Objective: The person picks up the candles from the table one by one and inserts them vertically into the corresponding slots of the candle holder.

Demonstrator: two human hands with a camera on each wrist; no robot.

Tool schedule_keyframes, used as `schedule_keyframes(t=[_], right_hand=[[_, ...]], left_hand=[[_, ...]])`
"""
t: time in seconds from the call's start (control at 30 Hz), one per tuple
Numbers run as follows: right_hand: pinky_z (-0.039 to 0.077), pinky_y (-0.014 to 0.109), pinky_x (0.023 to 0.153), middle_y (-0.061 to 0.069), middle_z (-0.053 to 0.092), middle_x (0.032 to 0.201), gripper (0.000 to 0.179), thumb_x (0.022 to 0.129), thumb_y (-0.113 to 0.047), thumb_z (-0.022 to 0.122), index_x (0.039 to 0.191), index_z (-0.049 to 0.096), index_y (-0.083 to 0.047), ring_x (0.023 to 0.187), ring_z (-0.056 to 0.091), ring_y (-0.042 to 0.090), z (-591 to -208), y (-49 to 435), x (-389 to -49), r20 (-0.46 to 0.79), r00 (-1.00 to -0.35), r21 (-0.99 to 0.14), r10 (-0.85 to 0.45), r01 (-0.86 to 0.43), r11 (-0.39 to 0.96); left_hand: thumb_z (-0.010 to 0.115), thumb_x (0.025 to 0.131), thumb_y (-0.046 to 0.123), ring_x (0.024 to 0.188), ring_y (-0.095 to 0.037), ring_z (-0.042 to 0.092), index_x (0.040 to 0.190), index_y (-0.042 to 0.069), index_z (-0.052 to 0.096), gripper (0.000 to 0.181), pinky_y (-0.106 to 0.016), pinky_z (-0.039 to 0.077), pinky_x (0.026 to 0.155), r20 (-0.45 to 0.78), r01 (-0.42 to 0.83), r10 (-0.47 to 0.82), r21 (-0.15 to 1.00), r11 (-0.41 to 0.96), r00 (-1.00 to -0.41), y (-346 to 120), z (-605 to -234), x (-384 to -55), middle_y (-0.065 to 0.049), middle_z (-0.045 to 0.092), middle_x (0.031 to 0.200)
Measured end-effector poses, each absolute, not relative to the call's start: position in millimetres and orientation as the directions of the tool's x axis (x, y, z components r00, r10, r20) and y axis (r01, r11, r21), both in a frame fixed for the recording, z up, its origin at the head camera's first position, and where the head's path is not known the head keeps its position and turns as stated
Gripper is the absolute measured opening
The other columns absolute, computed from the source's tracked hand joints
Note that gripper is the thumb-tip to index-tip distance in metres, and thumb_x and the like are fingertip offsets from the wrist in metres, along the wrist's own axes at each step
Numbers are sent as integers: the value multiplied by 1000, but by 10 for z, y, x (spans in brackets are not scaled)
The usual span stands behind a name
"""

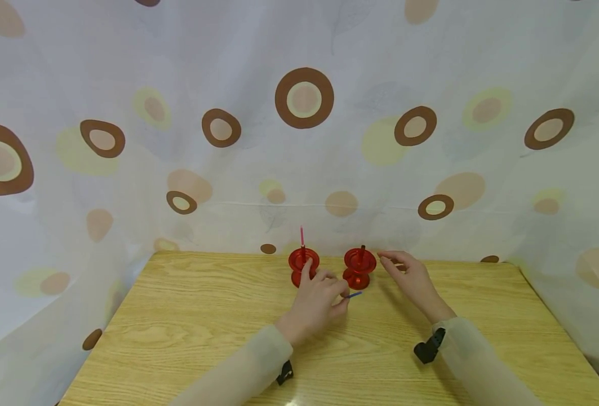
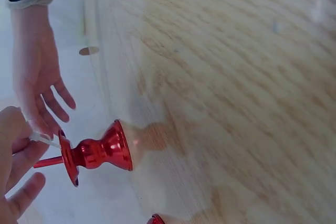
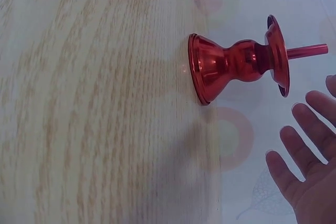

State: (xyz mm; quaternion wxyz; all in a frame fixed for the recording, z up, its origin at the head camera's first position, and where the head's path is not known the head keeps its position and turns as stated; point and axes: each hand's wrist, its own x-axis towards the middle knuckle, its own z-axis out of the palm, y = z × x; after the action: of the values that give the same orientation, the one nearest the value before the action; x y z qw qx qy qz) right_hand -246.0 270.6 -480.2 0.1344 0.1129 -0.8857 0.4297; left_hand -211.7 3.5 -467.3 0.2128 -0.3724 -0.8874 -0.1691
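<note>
Two shiny red candle holders stand upright at the back of the wooden table. The left candle holder (image 1: 296,260) bears a thin pink candle (image 1: 301,235); my left hand (image 1: 315,301) partly covers it in the head view. Between thumb and fingers, that hand pinches a thin blue candle (image 1: 354,294), which looks whitish in the left wrist view. The right candle holder (image 1: 358,276), with a narrow red tube (image 3: 307,51) rising from its dish, has no candle in it. My right hand (image 1: 413,280) is just right of this holder, fingers extended and holding nothing.
The light wooden table (image 1: 192,327) runs back to a pale curtain (image 1: 248,62) with brown and yellow circles, which also hangs at both sides. Black straps with small devices (image 1: 427,346) sit on both sleeved wrists.
</note>
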Motion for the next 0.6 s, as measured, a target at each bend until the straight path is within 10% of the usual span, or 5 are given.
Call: schedule_keyframes(t=[0.6], right_hand=[[55,44,94,17,64,135,38,105,-25,67,138,67,-7,112,65,34,-4810,2531,-2551,258,-958,-793,-126,-284,540]], left_hand=[[74,99,21,107,-14,62,109,11,80,15,-43,48,104,429,543,363,777,318,-827,254,-4397,-2515,4,76,101]])
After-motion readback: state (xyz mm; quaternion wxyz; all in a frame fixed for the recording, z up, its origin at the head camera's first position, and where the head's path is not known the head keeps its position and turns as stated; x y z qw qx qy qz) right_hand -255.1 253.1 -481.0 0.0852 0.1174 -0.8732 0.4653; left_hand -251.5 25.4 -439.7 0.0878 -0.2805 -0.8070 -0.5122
